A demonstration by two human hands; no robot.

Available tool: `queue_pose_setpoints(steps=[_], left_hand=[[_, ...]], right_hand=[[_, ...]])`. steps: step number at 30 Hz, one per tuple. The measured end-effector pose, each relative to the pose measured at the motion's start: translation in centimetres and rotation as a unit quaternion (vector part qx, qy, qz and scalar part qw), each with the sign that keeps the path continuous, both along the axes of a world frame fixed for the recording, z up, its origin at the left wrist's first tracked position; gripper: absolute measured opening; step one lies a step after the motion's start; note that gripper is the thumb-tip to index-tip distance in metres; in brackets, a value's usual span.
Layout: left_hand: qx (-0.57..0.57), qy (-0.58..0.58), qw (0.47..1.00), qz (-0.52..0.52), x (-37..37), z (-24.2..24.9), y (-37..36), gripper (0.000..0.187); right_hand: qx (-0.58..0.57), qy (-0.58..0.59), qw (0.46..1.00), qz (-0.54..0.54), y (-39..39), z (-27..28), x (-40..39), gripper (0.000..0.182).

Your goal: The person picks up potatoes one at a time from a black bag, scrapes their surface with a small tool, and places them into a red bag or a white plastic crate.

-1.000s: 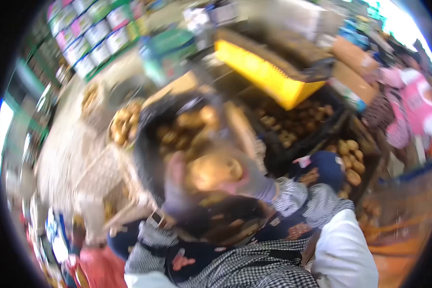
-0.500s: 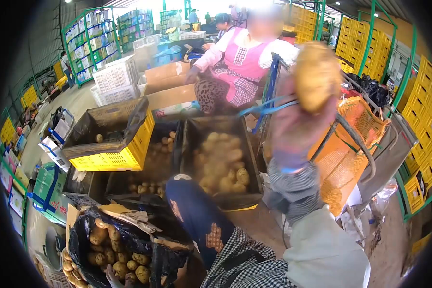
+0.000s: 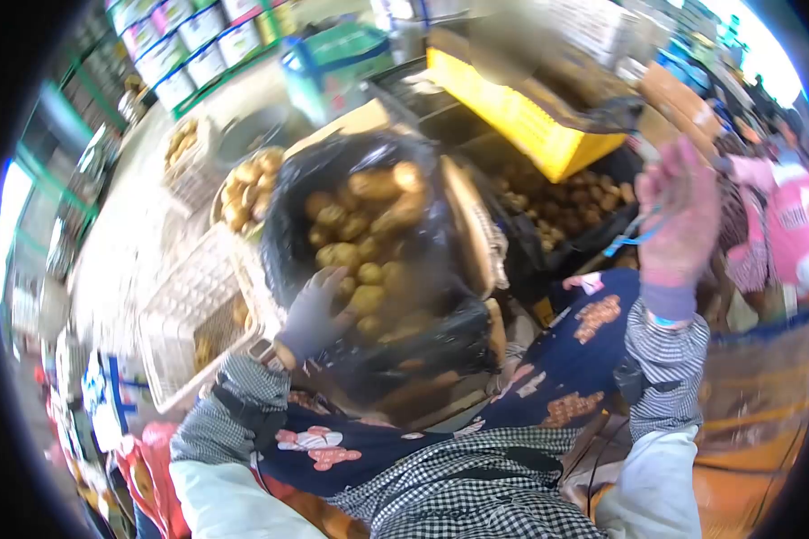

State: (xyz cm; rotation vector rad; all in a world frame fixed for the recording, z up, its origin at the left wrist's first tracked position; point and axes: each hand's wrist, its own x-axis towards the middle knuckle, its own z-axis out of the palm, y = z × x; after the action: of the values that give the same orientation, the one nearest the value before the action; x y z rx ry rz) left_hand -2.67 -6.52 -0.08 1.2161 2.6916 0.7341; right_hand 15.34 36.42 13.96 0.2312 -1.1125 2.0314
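My left hand (image 3: 319,314), in a pale glove with a watch at the wrist, reaches over the near left edge of a box lined with a black plastic bag (image 3: 288,202). Its fingers are apart beside the potatoes (image 3: 368,301), with nothing seen in them. My right hand (image 3: 679,216), gloved in dusty pink, is raised at the right, blurred by motion. Its fingers point upward and appear spread, and no potato shows in it. A blue string (image 3: 634,239) trails from beside that hand, above the crate of small potatoes (image 3: 584,207).
A yellow crate (image 3: 512,108) rests over the dark crates ahead. White baskets (image 3: 166,314) and a tub of potatoes (image 3: 252,184) stand on the left. A person in pink (image 3: 786,216) sits at the far right. Orange mesh material (image 3: 755,431) lies at my right.
My view has swung left and down to the bag-lined box. The large potato is gone from my right hand. My left hand now shows fully over the box.
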Motion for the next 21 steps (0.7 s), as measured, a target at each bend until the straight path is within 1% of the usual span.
queue_pose_setpoints(steps=[1,2,3,5,7,8,9,10,12,15,16,19,21], left_hand=[[-0.021,-0.009,1.000,0.001,0.0,0.4,-0.1,0.062],[-0.050,-0.013,0.999,-0.012,-0.3,0.8,-0.1,0.061],[-0.087,-0.033,0.996,-0.003,-0.6,1.2,0.2,0.061],[-0.158,-0.068,0.985,0.004,-1.6,1.5,0.8,0.061],[-0.233,-0.060,0.971,0.002,-3.7,0.5,2.4,0.058],[-0.277,-0.060,0.959,-0.002,-5.2,-0.4,3.6,0.056],[-0.322,-0.061,0.945,-0.012,-6.4,-1.5,4.6,0.054],[-0.312,-0.033,0.948,-0.048,-7.6,-3.7,5.3,0.049],[-0.281,0.036,0.952,-0.117,-10.6,-9.9,6.9,0.041],[-0.374,0.015,0.919,-0.121,-13.6,-18.4,10.2,0.033],[-0.390,0.016,0.913,-0.117,-14.2,-21.0,10.3,0.028],[-0.386,-0.018,0.913,-0.133,-16.1,-20.5,12.4,0.032],[-0.390,-0.056,0.910,-0.130,-15.5,-19.7,11.6,0.036]], right_hand=[[0.022,-0.028,0.998,0.047,-1.7,-0.8,-2.9,0.044],[0.055,-0.082,0.994,0.037,-3.5,-1.5,-5.5,0.044],[0.090,-0.133,0.987,0.025,-4.9,-2.3,-7.7,0.045],[0.075,-0.217,0.971,0.071,-6.3,-4.5,-10.6,0.042],[0.105,-0.222,0.967,0.061,-6.3,-7.4,-12.5,0.039],[0.108,-0.247,0.962,0.047,-6.1,-8.4,-13.1,0.039],[0.107,-0.276,0.955,0.028,-6.0,-9.3,-13.2,0.038],[0.080,-0.292,0.952,0.038,-5.8,-9.6,-13.1,0.038],[0.033,-0.311,0.948,0.051,-5.4,-8.6,-13.5,0.037],[0.045,-0.289,0.955,0.047,-5.2,-8.0,-13.5,0.036],[0.037,-0.294,0.954,0.040,-5.2,-7.7,-13.4,0.036],[0.052,-0.310,0.949,0.020,-5.2,-7.5,-13.1,0.036],[0.064,-0.306,0.949,0.033,-5.1,-8.2,-12.8,0.035]])
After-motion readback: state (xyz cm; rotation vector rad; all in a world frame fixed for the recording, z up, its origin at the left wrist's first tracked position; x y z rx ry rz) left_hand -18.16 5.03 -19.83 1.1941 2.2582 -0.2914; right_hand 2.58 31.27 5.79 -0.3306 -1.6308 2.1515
